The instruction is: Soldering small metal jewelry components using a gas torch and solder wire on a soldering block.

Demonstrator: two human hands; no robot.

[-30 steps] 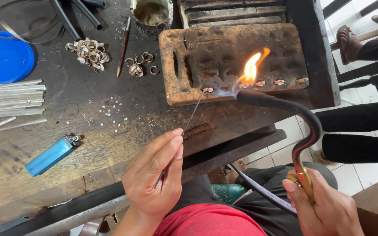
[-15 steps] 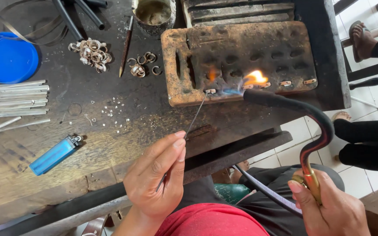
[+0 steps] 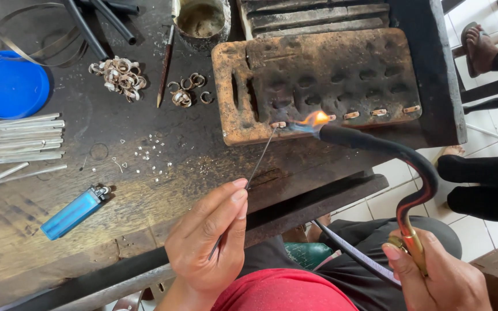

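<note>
Two bare hands are at work over a dark, scorched tabletop [image 3: 145, 190]. The left hand [image 3: 211, 236] has its grip pinched on a thin metal rod [image 3: 259, 161], thumb and fingertips pressed together around the lower end; the rod slants up and to the right, its tip touching a small ring [image 3: 278, 124] at the front edge of a charred, pitted soldering block [image 3: 318, 80]. The right hand [image 3: 439, 276] is closed around the brass handle of a curved black torch [image 3: 399, 167], whose nozzle lies just right of that ring. A small orange and blue flame [image 3: 312, 120] burns at the nozzle and plays on the block's front edge beside the rod tip. Further small rings [image 3: 378, 112] sit in a row along the same edge, to the right of the flame.

On the tabletop to the left lie a blue lighter [image 3: 73, 212], a bundle of flat metal strips [image 3: 15, 138], a blue round lid [image 3: 8, 85], a heap of curled metal bands [image 3: 117, 74] and a few loose bands [image 3: 187, 92]. A dirty round cup [image 3: 203, 22] stands behind the block's left corner. A hose [image 3: 353, 253] runs from the torch down across the person's lap. Another person's sandalled foot [image 3: 479, 46] shows at the upper right.
</note>
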